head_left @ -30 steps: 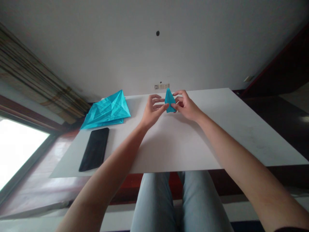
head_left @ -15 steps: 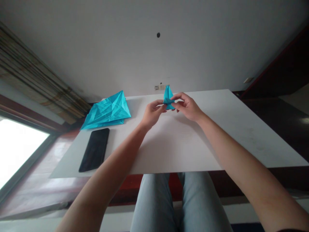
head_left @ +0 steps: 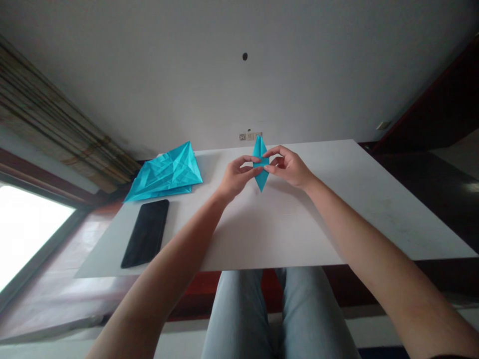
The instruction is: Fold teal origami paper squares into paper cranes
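Observation:
A small folded blue paper piece [head_left: 261, 164], narrow and pointed at top and bottom, is held upright just above the white table [head_left: 284, 224]. My left hand [head_left: 235, 177] pinches its left side with thumb and fingers. My right hand [head_left: 290, 167] pinches its right side. Both hands are closed on the paper near its middle, and its lower tip hangs below the fingers.
A stack of creased blue paper sheets [head_left: 166, 172] lies at the table's far left. A black phone [head_left: 145, 232] lies face down in front of it. My legs in light jeans [head_left: 262, 314] are under the near edge. A wall with sockets [head_left: 250, 135] stands behind.
The paper piece has opened from a short triangle into a longer diamond shape, with a lower point now hanging down. Both hands stayed at its sides and shifted only slightly.

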`<state>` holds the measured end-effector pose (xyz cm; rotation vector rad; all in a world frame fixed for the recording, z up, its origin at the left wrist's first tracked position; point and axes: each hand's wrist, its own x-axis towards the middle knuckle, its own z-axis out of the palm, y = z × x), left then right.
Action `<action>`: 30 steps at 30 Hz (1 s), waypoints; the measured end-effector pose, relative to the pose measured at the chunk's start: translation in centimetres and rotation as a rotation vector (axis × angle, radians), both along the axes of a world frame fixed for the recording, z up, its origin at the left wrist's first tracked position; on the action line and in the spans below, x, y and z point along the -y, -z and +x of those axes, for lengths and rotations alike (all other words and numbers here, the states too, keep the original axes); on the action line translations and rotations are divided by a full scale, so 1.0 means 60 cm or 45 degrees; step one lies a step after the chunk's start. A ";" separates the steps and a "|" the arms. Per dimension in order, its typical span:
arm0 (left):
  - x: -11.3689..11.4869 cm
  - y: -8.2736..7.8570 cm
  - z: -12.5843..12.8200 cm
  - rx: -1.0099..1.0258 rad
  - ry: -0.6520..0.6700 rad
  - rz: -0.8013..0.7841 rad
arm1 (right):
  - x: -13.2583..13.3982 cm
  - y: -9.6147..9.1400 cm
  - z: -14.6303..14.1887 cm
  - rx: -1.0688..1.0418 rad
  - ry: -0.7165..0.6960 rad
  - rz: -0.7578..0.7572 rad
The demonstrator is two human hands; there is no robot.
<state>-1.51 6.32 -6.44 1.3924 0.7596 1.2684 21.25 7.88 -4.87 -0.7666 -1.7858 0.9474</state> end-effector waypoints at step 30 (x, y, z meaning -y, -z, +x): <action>-0.003 0.015 0.011 -0.088 0.014 0.113 | 0.000 0.000 -0.012 0.007 0.235 0.083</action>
